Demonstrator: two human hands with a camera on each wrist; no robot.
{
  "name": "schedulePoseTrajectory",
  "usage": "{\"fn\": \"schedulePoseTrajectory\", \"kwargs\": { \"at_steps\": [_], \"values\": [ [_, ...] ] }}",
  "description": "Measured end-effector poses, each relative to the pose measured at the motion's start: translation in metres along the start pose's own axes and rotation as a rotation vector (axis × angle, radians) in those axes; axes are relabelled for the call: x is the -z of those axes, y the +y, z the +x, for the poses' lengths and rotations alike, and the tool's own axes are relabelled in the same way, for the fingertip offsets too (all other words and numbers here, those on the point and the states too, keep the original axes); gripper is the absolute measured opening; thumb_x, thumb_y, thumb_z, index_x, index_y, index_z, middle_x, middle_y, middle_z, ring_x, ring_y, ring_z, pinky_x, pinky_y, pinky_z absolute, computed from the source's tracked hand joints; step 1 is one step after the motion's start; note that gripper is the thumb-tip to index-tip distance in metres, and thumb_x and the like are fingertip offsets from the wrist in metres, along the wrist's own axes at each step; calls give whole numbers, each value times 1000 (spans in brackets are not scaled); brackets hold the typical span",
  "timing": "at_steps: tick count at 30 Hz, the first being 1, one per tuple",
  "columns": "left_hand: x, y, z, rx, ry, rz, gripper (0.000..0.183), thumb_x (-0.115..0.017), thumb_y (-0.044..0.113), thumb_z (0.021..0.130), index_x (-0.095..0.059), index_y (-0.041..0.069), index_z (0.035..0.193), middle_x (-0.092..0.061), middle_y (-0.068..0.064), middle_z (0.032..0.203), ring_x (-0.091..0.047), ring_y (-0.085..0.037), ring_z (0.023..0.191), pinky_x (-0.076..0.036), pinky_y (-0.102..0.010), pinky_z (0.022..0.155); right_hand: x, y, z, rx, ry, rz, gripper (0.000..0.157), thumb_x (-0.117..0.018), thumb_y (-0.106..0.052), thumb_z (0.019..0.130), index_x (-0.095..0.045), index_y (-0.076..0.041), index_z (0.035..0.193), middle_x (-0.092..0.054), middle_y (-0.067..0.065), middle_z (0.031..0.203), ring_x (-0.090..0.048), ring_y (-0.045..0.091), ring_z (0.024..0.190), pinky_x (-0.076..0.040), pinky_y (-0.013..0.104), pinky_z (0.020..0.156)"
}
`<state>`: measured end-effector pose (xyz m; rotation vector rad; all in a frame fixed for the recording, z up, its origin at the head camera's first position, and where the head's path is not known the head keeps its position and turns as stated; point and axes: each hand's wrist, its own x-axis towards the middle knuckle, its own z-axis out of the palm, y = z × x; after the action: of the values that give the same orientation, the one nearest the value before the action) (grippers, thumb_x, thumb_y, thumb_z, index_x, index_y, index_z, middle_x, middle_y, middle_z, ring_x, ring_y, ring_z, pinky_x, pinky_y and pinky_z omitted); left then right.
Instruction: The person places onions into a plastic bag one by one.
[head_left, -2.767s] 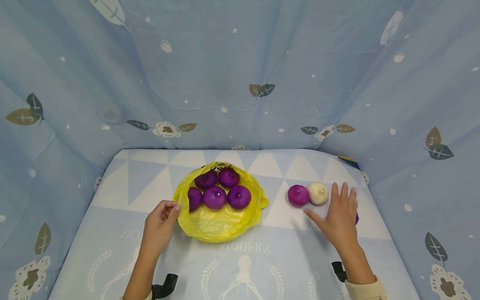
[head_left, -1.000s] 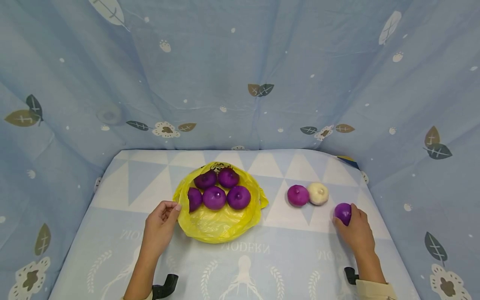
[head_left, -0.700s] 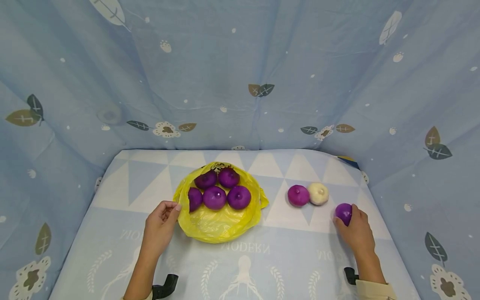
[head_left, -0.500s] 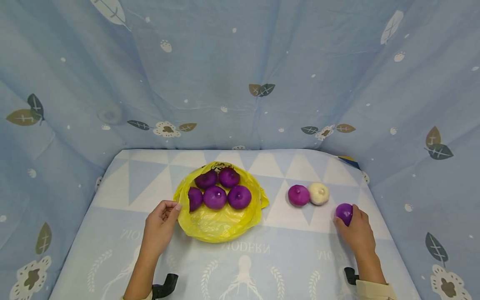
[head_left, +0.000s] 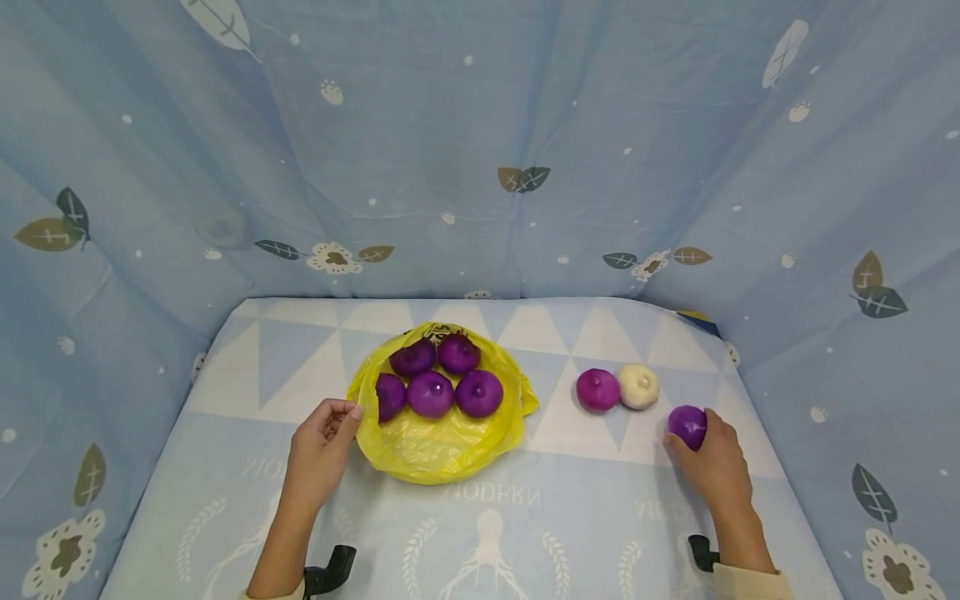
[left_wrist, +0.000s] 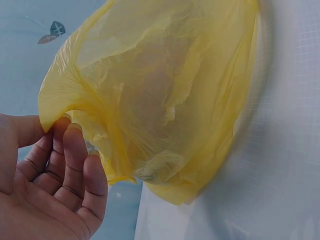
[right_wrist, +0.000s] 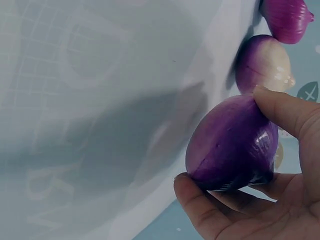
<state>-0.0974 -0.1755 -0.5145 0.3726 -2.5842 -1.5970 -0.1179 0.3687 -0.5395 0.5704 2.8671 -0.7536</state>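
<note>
My left hand pinches the left rim of a yellow plastic bag between thumb and fingers. Several purple onions sit inside the spread bag. In the left wrist view the thumb and curled fingers meet at the edge of the thin film. At the right side of the table, my right hand grips a purple onion. The right wrist view shows this onion with the thumb on one side and fingers on the other.
A magenta onion and a cream-coloured onion sit side by side between the bag and my right hand. Patterned cloth covers the table. A blue curtain encloses the back and both sides.
My right hand was spread wide beside the cream onion; it then moved right and toward me and took hold of the purple onion. Since then it has stayed nearly still. The left hand keeps its place.
</note>
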Motion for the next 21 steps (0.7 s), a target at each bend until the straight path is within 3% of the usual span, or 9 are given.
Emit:
{"fn": "schedulePoseTrajectory", "kwargs": {
  "at_steps": [6, 15, 21],
  "values": [
    [-1, 0, 0, -15, 2, -3, 31, -62, 36, 107, -66, 6, 115, -65, -9, 97, -56, -20, 82, -46, -24, 67, 5, -4, -3, 5, 12, 15, 91, -73, -37, 97, -25, 13, 155, -36, 41, 147, -43, 62, 130, -39, 76, 101],
    [-1, -2, 0, -3, -2, -3, 33, -61, 38, 107, -66, 7, 115, -64, -9, 97, -55, -21, 82, -46, -24, 66, 10, -20, -13, 77, 36, 74, 96, -75, -43, 97, -25, 12, 157, -38, 42, 149, -43, 60, 132, -37, 73, 106],
    [-2, -3, 0, 4, -4, -7, 33, -61, 39, 107, -66, 7, 115, -65, -9, 100, -56, -21, 83, -47, -24, 67, 14, -41, -22, 146, 71, 95, 95, -76, -46, 96, -30, 12, 156, -42, 40, 149, -49, 58, 130, -45, 68, 101]
  ]
}}
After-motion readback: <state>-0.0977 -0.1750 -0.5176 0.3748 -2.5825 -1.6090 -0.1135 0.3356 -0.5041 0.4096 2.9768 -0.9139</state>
